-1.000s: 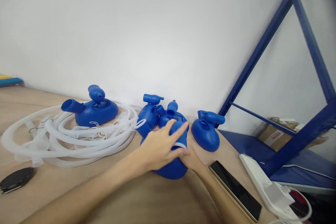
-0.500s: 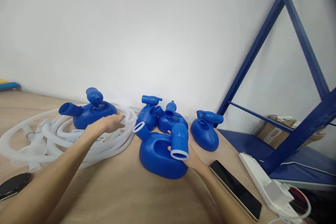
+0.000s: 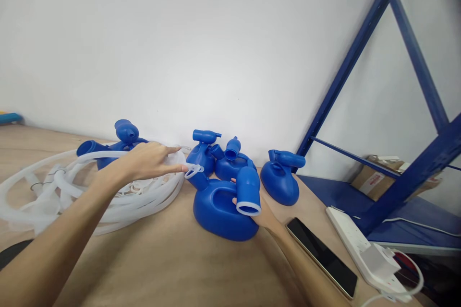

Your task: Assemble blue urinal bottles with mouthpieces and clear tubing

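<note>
The left hand (image 3: 147, 159) is partly closed, thumb and forefinger extended to the right, with a translucent plastic fitting (image 3: 175, 158) between them. The fitting's narrow end overlaps the mouth of a slanted neck (image 3: 199, 182); whether the two touch, I cannot tell.

The right hand (image 3: 265, 212) is curled around the handle side of the blue plastic bottle (image 3: 223, 228) that bears this neck. Two fingertips show past a blue cup-shaped adapter (image 3: 248, 184), whose white-rimmed opening faces the person; the rest of the grip is hidden.

That bottle sits on the desk (image 3: 173, 268) in front of the person. Its body runs roughly left to right, and its neck leans up and leftward, pointing toward the left hand, so the left hand is nearer the mouth and the right hand nearer the opposite end.

Farther out, coiled translucent tubing (image 3: 151, 208) lies left of the bottle, partly under the left forearm. Two blue bottles stand just behind, a third blue bottle (image 3: 281, 184) to the right. A smartphone (image 3: 320, 256) lies beside the right forearm, near a white power strip (image 3: 347, 235).
</note>
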